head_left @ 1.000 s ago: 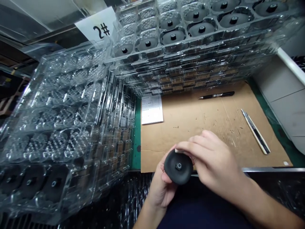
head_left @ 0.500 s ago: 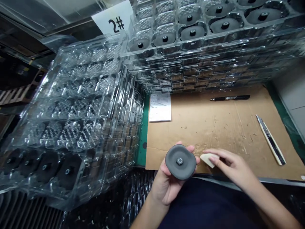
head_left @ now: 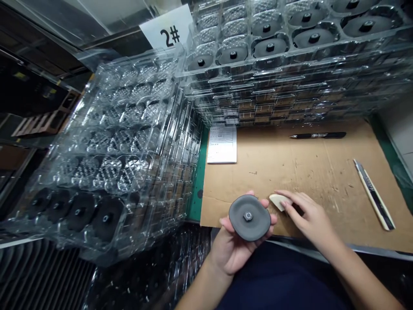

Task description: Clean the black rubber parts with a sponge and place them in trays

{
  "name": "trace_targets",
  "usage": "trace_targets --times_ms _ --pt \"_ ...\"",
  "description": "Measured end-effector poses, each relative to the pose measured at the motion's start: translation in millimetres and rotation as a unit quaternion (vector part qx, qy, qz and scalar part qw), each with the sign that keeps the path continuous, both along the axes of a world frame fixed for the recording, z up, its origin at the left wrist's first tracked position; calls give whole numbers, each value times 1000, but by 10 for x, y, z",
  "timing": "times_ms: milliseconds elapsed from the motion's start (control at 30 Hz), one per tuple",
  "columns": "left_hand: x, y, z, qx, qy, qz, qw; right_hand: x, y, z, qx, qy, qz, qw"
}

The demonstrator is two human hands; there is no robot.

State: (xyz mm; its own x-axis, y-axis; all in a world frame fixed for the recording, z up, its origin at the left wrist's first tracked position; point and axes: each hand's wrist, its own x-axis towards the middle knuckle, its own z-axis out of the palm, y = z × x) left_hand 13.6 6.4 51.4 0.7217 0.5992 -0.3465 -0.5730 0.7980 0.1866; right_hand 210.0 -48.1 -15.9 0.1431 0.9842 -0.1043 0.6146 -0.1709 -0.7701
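A dark grey rubber disc (head_left: 240, 221) with a small hexagonal metal piece at its centre rests face up in my left hand (head_left: 230, 254), whose fingers curl round its edge from below. My right hand (head_left: 306, 211) pinches a cream-coloured wedge (head_left: 276, 201) between thumb and fingers, just right of the disc and apart from it. Both hands are over the near edge of a brown cardboard sheet (head_left: 258, 181).
Stacked clear plastic trays stand at the left (head_left: 129, 137) and along the back (head_left: 258, 77), with similar black discs in some pockets. On the cardboard lie a white paper pad (head_left: 222, 148), a black pen (head_left: 318, 135) and a utility knife (head_left: 374, 196). A "2#" sign (head_left: 169, 30) stands behind.
The view has shifted slightly, so the surroundings sit further right. My right hand has moved a little up, with the wedge still pinched. My left hand keeps holding the disc.
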Motion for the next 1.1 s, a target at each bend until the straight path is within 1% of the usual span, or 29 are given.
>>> trace_targets --times_ms 333,533,700,767,900,1000,1067,1100 --pt "-23 -40 11 61 51 29 996 -58 -64 -48 -8 7 17 1000" --pt "-13 -77 44 90 125 68 986 -53 -105 -53 -19 17 15 1000" --pt "-3 -108 52 113 159 94 976 -24 -138 -84 -1 0 17 1000" --pt "-3 -119 54 123 152 93 976 -9 -140 -125 15 -22 2 1000" --pt "16 -147 75 122 135 99 978 38 -144 -207 62 -83 -59 993" --pt "43 -169 92 112 123 98 981 159 -168 -195 89 -115 -92 985" --pt "57 -180 96 110 123 92 982 320 -195 -168 102 -162 -141 971" --pt "61 -183 95 113 131 91 981 422 -211 -162 108 -195 -183 958"
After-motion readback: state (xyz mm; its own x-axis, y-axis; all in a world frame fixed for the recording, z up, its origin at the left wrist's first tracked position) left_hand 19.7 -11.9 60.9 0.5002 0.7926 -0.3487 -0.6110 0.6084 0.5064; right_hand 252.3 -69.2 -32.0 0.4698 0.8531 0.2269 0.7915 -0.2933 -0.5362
